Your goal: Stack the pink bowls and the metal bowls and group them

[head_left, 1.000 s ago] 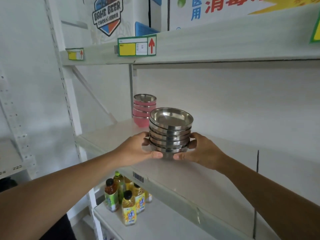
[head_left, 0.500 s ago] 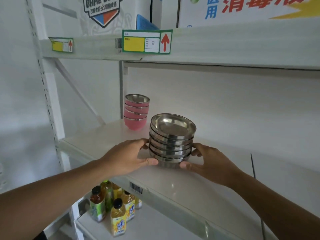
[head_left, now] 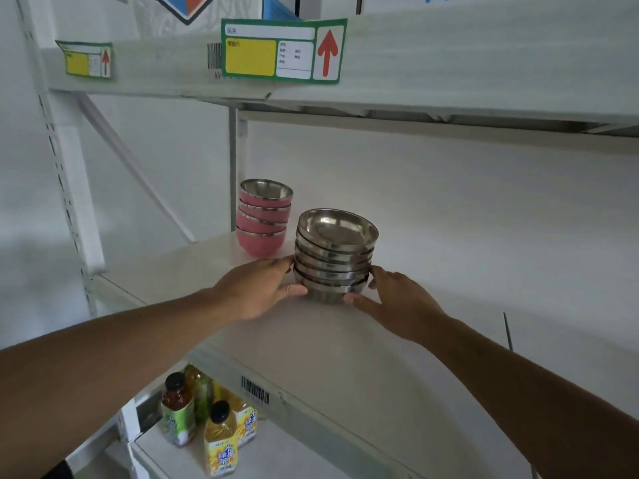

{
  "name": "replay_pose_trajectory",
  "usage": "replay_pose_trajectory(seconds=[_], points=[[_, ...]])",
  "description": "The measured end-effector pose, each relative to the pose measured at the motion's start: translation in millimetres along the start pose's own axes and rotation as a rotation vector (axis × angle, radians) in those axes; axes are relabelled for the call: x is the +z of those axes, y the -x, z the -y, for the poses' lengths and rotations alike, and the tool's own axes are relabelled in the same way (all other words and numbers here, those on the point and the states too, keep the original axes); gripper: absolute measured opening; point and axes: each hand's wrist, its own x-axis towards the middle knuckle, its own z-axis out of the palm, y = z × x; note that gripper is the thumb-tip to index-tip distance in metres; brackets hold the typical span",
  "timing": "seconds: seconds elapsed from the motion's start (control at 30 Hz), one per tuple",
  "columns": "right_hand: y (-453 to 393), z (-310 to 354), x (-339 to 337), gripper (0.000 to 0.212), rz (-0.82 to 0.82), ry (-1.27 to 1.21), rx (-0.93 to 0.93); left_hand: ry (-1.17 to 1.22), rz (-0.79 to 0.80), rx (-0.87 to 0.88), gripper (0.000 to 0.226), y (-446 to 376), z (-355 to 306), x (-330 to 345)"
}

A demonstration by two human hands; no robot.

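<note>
So the biggest thing in my view is the white shelf [head_left: 328, 340], running from mid-left down to the lower right of the frame. Sitting on it, dead center, is the stack of metal bowls [head_left: 334, 257]: shiny steel, shallow, nested with the rims showing as bands, leaning a bit to the right. Just behind and to the left of it is the stack of pink bowls [head_left: 264, 216], pink outside with steel lining, four that I can count, also on the shelf and close to the metal stack but not touching as far as I can tell.

My left hand [head_left: 257, 288] and right hand [head_left: 397, 302] come in from the bottom corners, each grip clamped on the low part of the metal stack from either side, thumbs at the front.

Top of frame, a green-bordered label [head_left: 281, 51] with a yellow block and a red up arrow; text too small to read. A barcode sticker [head_left: 255, 390] is on the shelf edge. Lower left, drink bottles [head_left: 207, 420] with labels I can't read.
</note>
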Motion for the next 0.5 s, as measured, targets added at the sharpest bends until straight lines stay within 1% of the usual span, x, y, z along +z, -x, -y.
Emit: replay_pose_trajectory(seconds=[0.1, 0.23, 0.43, 0.5], points=[[-19.2, -3.9, 7.3, 0.088, -0.005, -0.043, 0.035, 0.05, 0.049, -0.017, 0.072, -24.3, 5.3, 3.2], [-37.4, -9.7, 12.6, 0.084, -0.023, -0.079, 0.058, 0.057, 0.091, -0.049, 0.073, -47.6, 6.5, 5.2], [-53.7, -17.7, 9.7, 0.082, -0.008, -0.058, 0.056, -0.039, 0.102, -0.111, 0.074, -65.5, 5.7, 6.0], [-51.7, -17.9, 7.4, 0.082, -0.016, -0.034, 0.048, -0.112, 0.092, -0.122, 0.072, -63.0, 7.2, 5.6]])
